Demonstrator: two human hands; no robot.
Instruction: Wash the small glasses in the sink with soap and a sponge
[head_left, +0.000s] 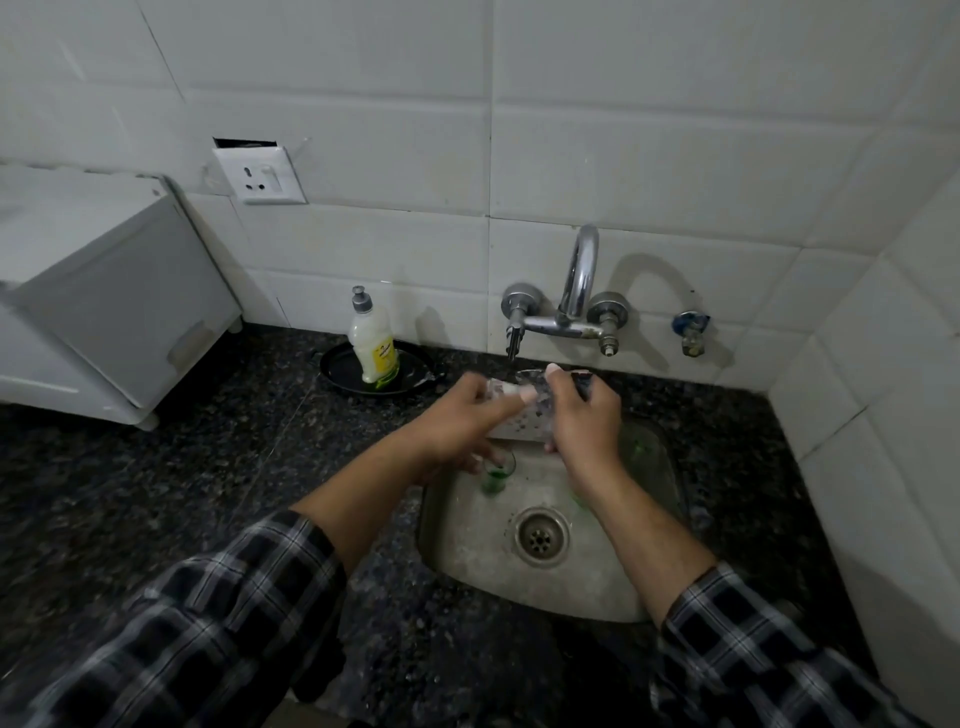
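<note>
Steel sink is holding small glass upright, mouth up; L hand & R hand are hovering under tap, both grips clenching a blurred pale object.

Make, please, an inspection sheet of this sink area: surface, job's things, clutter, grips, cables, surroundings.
surface: dark stone counter around a steel sink.
job's things: small glass, green-tinted, upright in the sink; second glass, blurred, at its far right corner; soap bottle upright on a black plate; speckled pack, perhaps the sponge, held above the sink.
clutter: nothing seen.
grips: left hand and right hand hold the speckled pack from opposite sides.
cables: nothing seen.
surroundings: tiled wall, tap, wall socket, white appliance, blue valve.
</note>
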